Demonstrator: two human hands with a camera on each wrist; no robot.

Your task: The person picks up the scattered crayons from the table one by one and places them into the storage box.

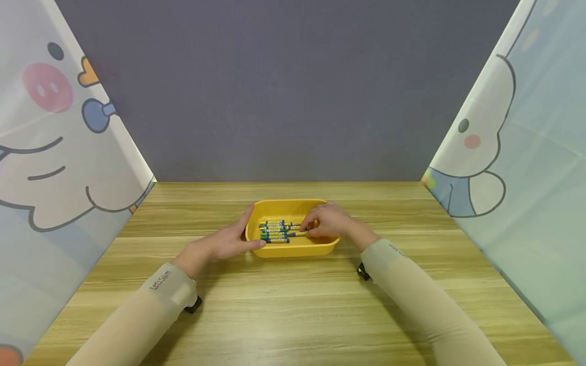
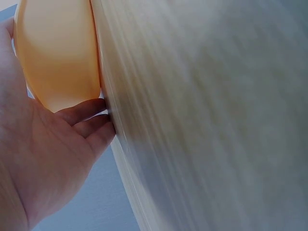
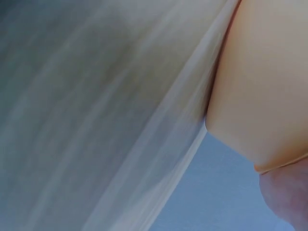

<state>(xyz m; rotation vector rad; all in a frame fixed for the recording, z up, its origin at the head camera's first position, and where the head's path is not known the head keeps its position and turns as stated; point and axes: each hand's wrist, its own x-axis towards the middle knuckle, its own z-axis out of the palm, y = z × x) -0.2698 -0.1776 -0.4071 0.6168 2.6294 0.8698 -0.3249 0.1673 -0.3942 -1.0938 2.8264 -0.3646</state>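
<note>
A yellow plastic tray [image 1: 293,250] stands on the table, with several crayons [image 1: 274,231] in yellow and blue wrappers lying side by side in its left half. My left hand [image 1: 224,243] holds the tray's left end, thumb at the near rim and index finger at the far corner. In the left wrist view the other fingers [image 2: 91,120] of that hand curl by the tray's base. Reaching in over the right end, my right hand [image 1: 327,221] pinches a crayon [image 1: 297,234] between thumb and fingers. Only part of the right hand [image 3: 286,192] shows in the right wrist view, beyond the tray wall [image 3: 262,82].
The wood-grain table [image 1: 293,310] reaches back to a dark grey panel [image 1: 288,91]. Cartoon-printed curtains hang at the left [image 1: 68,152] and right [image 1: 526,168].
</note>
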